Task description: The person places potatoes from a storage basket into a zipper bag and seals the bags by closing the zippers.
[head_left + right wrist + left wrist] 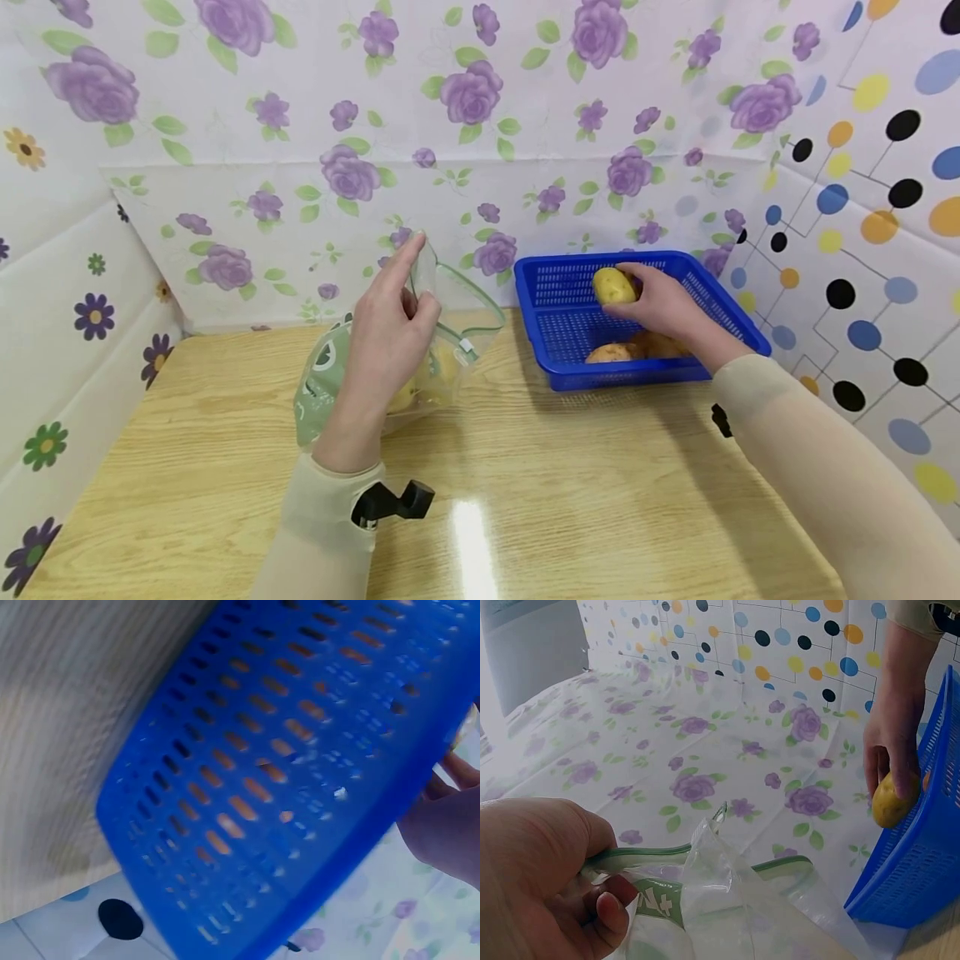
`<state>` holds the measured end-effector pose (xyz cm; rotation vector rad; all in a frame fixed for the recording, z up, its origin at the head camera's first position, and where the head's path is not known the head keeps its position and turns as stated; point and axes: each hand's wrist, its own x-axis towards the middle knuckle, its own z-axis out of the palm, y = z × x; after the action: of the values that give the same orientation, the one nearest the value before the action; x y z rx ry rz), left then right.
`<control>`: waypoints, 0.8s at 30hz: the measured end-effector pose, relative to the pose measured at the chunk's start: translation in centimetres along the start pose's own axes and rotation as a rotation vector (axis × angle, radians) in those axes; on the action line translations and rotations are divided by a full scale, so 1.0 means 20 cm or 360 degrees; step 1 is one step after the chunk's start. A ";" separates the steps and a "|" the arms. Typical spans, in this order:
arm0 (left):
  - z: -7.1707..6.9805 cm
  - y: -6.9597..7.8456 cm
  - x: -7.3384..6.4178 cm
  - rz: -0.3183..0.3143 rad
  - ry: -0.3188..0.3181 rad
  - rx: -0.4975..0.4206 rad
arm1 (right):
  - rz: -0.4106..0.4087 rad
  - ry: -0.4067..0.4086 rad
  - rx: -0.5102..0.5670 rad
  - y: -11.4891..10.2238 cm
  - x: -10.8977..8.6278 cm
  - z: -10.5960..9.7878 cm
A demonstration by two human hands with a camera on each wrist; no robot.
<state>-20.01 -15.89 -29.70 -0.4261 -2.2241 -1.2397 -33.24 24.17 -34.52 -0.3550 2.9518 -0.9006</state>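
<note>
My left hand pinches the opened rim of a clear zip bag with a green printed side, green zip edge and white slider. Inside the bag, yellow potatoes show through the plastic; their number is hard to tell. Over the blue basket, my right hand holds a yellow potato between thumb and fingers. In the left wrist view that potato hangs beside the basket wall. Brownish potatoes lie in the basket near its front side, partly behind my right forearm.
The wooden table carries both the bag and the basket. Behind stands a wall covering with purple flowers; a dotted covering rises close to the basket's right. A flower-printed covering borders the left side.
</note>
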 end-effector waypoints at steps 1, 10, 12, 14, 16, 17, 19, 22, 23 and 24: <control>0.00 0.00 0.00 0.0001 -0.0002 -0.0001 | -0.0010 0.0001 0.0010 -0.02 0.00 0.00; -0.01 0.00 0.00 -0.0002 -0.0018 0.0003 | -0.0100 -0.0017 0.0050 -0.20 -0.04 -0.03; -0.01 0.00 0.00 0.0000 -0.0019 0.0003 | -0.0134 -0.0028 0.0070 -0.24 -0.05 -0.02; -0.01 0.00 0.00 0.0002 -0.0008 0.0007 | -0.0180 -0.0037 0.0083 -0.28 -0.05 -0.02; -0.02 0.00 0.00 0.0007 -0.0003 0.0014 | -0.0210 -0.0050 0.0094 -0.32 -0.06 -0.02; -0.02 0.00 0.00 0.0007 -0.0006 0.0017 | -0.0223 -0.0056 0.0096 -0.34 -0.06 -0.02; -0.01 -0.01 0.00 0.0007 -0.0013 0.0020 | -0.0239 -0.0067 0.0099 -0.37 -0.07 -0.01; -0.01 -0.01 0.00 0.0009 -0.0016 0.0018 | -0.0266 -0.0089 0.0113 -0.42 -0.09 -0.02; -0.01 -0.01 0.00 0.0013 -0.0012 0.0017 | -0.0280 -0.0096 0.0122 -0.44 -0.09 -0.02; -0.01 -0.01 0.00 0.0015 -0.0007 0.0015 | -0.0297 -0.0102 0.0138 -0.45 -0.09 -0.02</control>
<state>-20.14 -16.15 -29.82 -0.4357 -2.2284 -1.2237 -29.60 17.54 -29.13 -0.6510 2.8463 -1.0114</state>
